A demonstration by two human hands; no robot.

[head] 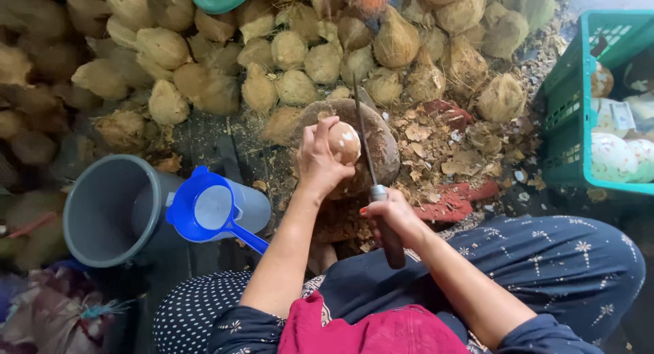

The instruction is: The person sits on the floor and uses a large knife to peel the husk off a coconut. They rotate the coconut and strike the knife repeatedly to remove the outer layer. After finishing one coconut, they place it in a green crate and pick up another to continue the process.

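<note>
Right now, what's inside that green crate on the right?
The green crate holds several pale, peeled coconuts, and a browner one sits near its back. Anything under them, and the crate's far side, is hidden or cut off by the frame.

Around the wooden block (381,146) — little open room. Walled in behind and to its left by heaped husked coconuts (225,75). Hemmed on its near left by a grey bucket (109,211) with a blue jug (208,207) beside it. Blocked well to its right by a green crate (569,116). Passable just right of it — only loose husk scraps (449,150) on the ground.
</note>
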